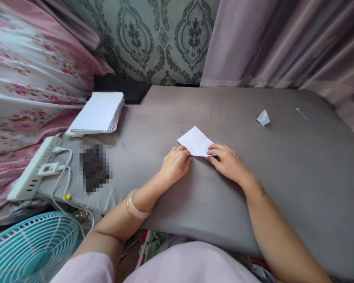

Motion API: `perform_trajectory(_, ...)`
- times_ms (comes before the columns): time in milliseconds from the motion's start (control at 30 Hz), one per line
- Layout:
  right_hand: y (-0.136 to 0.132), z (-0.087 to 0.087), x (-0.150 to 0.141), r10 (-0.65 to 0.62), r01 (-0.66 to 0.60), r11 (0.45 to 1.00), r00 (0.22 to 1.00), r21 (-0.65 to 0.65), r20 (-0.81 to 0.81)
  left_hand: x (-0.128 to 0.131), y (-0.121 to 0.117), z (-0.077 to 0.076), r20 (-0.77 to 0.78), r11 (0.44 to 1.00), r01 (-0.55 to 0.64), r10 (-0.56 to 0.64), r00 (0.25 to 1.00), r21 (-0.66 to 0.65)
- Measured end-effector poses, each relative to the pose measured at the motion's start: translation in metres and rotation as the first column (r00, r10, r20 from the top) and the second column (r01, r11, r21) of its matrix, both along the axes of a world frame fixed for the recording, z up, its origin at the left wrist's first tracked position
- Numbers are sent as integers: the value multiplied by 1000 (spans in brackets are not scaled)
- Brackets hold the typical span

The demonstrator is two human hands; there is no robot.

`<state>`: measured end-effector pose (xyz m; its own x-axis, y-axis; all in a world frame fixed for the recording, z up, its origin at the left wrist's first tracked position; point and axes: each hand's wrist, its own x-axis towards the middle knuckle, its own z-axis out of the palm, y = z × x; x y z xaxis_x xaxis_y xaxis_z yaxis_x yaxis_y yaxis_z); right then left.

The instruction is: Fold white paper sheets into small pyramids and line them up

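A small white sheet of paper (pixel 196 140) with a faint crease lies on the grey-covered table, turned so one corner points away from me. My left hand (pixel 177 162) has its fingers curled together at the paper's near left edge. On the near right edge, my right hand (pixel 225 159) pinches the paper, thumb below and fingers on top. A pale bangle (pixel 135 205) circles my left wrist. Further off to the right sits a small folded white paper piece (pixel 263 118).
A stack of white paper (pixel 98 112) lies at the back left, by a black cloth item (pixel 123 87). A power strip (pixel 32 169) with white cables runs along the left edge, near a blurred-out dark object (pixel 94 168). A turquoise fan (pixel 32 251) stands lower left. A thin stick (pixel 302 113) lies far right.
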<state>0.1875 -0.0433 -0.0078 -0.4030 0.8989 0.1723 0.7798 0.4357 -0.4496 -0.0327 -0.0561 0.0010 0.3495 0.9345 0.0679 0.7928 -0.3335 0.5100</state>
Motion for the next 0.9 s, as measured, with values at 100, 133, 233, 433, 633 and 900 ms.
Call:
perform_trajectory(100, 1, 0, -1, -21, 20, 1000, 999, -11, -39, -2, 6, -5, 99, 999, -46, 48, 994, -28)
perform_trajectory(133, 1, -1, -2, -30, 29, 999, 998, -14, -46, -1, 8, -7, 124, 998, -57, 61, 990, -36)
perform_trajectory(233, 3, -3, -4, -93, 93, 996, 993, -16, -68, 0, 12, -11, 166, 995, -85, 92, 982, -48)
perform_trajectory(433, 6, -13, -10, -254, 255, 967, 959, -7, -123, 5, 16, -12, 173, 985, -154, 166, 971, -83)
perform_trajectory(633, 8, -20, -17, -350, 358, 931, 931, 68, -99, 9, 17, -11, 94, 973, -210, 218, 971, -92)
perform_trajectory(900, 12, -24, -24, -453, 456, 883, 890, 111, -54, 12, 19, -11, 76, 961, -251, 261, 962, -113)
